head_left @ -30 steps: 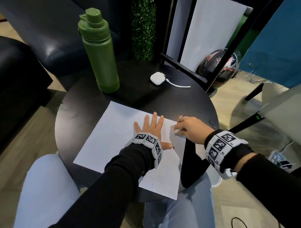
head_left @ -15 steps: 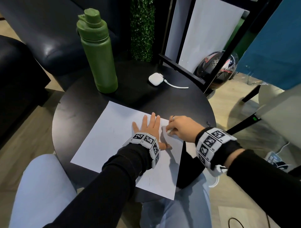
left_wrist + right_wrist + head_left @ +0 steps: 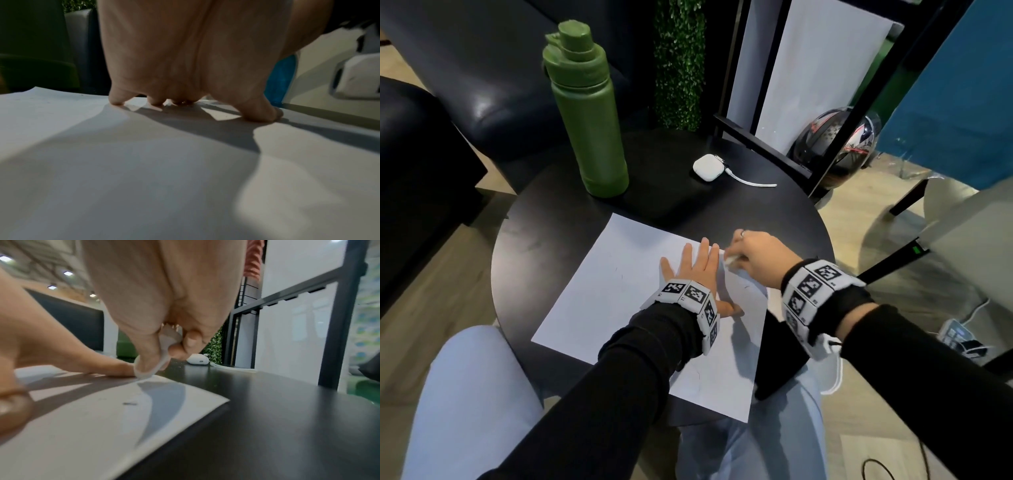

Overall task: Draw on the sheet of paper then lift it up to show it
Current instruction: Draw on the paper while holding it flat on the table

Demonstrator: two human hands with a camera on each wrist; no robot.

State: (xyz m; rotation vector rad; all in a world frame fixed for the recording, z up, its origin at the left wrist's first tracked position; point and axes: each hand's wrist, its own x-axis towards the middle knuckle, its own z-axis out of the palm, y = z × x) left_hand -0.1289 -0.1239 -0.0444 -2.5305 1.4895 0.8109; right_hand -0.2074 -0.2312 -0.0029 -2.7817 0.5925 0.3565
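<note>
Left hand (image 3: 697,270) flat, fingers straight, on sheet of paper (image 3: 619,291), mid-frame; right hand (image 3: 758,255) pinches small white object (image 3: 164,344) at sheet's far edge.

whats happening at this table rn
A person sits at a round black table. Their left hand presses flat on a white sheet of paper, while the right hand pinches a small white eraser-like piece against the sheet's far edge. The sheet is not yet lifted.

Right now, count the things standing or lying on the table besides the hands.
3. The bottle stands at the far left, the white case with its cable lies far centre, and the paper lies near, under the left hand. Hands may hide something small.
</note>
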